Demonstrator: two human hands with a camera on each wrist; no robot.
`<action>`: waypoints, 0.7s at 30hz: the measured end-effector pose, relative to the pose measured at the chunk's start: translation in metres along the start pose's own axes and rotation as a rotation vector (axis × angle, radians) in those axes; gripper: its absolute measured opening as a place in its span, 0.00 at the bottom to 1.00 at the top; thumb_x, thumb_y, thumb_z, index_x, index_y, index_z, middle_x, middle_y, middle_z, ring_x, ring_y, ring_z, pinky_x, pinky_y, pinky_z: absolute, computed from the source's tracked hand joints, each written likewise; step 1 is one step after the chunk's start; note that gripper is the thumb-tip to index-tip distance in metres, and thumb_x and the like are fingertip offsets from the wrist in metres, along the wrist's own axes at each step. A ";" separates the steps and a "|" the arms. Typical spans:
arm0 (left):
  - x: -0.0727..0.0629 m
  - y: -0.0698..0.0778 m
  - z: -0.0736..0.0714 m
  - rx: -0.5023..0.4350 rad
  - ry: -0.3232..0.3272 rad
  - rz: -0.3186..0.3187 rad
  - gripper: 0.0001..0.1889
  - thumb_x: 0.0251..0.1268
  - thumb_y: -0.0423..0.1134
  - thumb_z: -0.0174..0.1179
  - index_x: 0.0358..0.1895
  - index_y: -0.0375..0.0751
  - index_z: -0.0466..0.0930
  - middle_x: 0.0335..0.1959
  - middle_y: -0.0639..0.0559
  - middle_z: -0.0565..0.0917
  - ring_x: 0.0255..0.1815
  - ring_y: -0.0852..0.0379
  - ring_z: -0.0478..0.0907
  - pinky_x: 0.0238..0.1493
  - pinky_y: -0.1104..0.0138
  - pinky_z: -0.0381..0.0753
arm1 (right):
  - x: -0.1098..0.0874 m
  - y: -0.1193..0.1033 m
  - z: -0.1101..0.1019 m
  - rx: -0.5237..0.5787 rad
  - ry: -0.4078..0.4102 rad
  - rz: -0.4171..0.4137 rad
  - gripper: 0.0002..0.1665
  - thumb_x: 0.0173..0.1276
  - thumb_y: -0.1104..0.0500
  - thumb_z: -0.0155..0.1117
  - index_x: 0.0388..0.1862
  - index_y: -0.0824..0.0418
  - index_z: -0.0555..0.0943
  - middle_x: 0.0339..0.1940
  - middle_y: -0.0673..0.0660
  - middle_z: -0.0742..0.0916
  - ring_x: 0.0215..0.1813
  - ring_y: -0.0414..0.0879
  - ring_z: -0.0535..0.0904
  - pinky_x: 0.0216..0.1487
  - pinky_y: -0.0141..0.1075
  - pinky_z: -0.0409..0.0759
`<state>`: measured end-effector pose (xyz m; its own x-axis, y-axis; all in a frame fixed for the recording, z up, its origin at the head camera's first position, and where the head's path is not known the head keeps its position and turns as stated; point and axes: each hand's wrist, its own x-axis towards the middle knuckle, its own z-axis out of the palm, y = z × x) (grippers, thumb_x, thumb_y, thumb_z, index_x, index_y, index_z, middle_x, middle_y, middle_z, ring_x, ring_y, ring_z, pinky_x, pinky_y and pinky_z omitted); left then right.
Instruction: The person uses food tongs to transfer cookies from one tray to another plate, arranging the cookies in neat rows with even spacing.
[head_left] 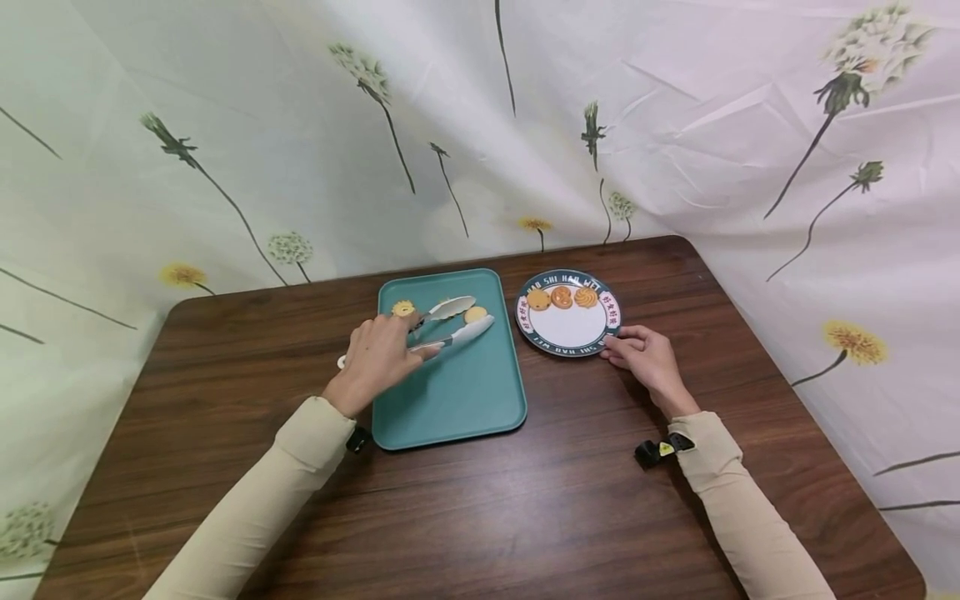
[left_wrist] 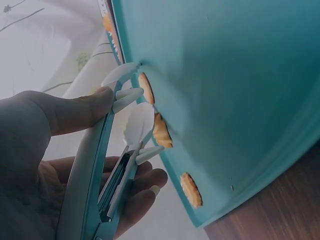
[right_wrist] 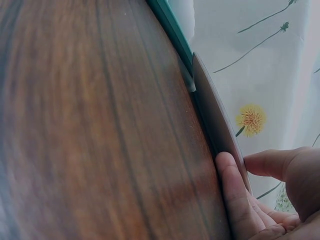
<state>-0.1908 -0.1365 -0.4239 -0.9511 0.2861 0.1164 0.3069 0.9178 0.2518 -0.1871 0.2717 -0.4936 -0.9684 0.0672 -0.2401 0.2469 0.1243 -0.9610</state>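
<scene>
My left hand (head_left: 378, 358) holds a pair of white-tipped tongs (head_left: 471, 331) over the teal tray (head_left: 450, 408). The tongs' two ends are spread apart, with a round cookie (head_left: 475, 314) between them in the head view. A second cookie (left_wrist: 161, 131) lies close by, partly covered by one tong end, and a third cookie (head_left: 402, 307) sits towards the tray's far left corner. At the right, my right hand (head_left: 645, 358) pinches the rim of a round plate (head_left: 573, 332) between thumb and fingers. Three cookies (head_left: 561, 297) lie in a row on the plate's far half.
Tray and plate stand side by side near the back edge of a dark wooden table (head_left: 480, 517). Behind and around the table hangs a pale cloth (head_left: 480, 108) printed with dandelions.
</scene>
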 end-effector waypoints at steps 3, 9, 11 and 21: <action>0.000 0.000 0.001 0.000 -0.005 -0.005 0.26 0.66 0.55 0.72 0.57 0.38 0.86 0.16 0.51 0.71 0.13 0.58 0.59 0.14 0.67 0.54 | 0.001 0.000 0.000 0.004 -0.002 0.002 0.29 0.76 0.58 0.66 0.67 0.74 0.71 0.31 0.41 0.90 0.36 0.31 0.89 0.46 0.27 0.86; 0.000 0.000 0.002 0.005 -0.016 -0.006 0.28 0.65 0.55 0.72 0.60 0.39 0.85 0.16 0.50 0.72 0.14 0.58 0.61 0.14 0.67 0.55 | 0.001 -0.002 0.000 -0.003 0.003 -0.001 0.29 0.76 0.58 0.66 0.66 0.75 0.71 0.31 0.41 0.90 0.36 0.31 0.89 0.46 0.27 0.86; -0.001 0.001 0.002 0.004 -0.022 -0.009 0.29 0.65 0.55 0.72 0.63 0.39 0.84 0.16 0.50 0.73 0.13 0.58 0.60 0.14 0.68 0.55 | 0.000 -0.002 0.000 -0.009 0.004 0.000 0.29 0.76 0.58 0.66 0.67 0.75 0.71 0.31 0.41 0.90 0.36 0.31 0.89 0.46 0.27 0.86; -0.003 0.001 0.003 -0.001 -0.018 -0.016 0.30 0.66 0.55 0.71 0.63 0.39 0.84 0.16 0.48 0.76 0.12 0.58 0.59 0.12 0.68 0.54 | 0.000 -0.002 0.001 -0.009 0.007 0.005 0.30 0.76 0.57 0.66 0.68 0.75 0.71 0.31 0.41 0.90 0.36 0.31 0.89 0.46 0.27 0.86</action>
<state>-0.1876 -0.1354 -0.4271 -0.9564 0.2763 0.0947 0.2916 0.9221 0.2544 -0.1877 0.2708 -0.4922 -0.9668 0.0744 -0.2443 0.2524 0.1328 -0.9585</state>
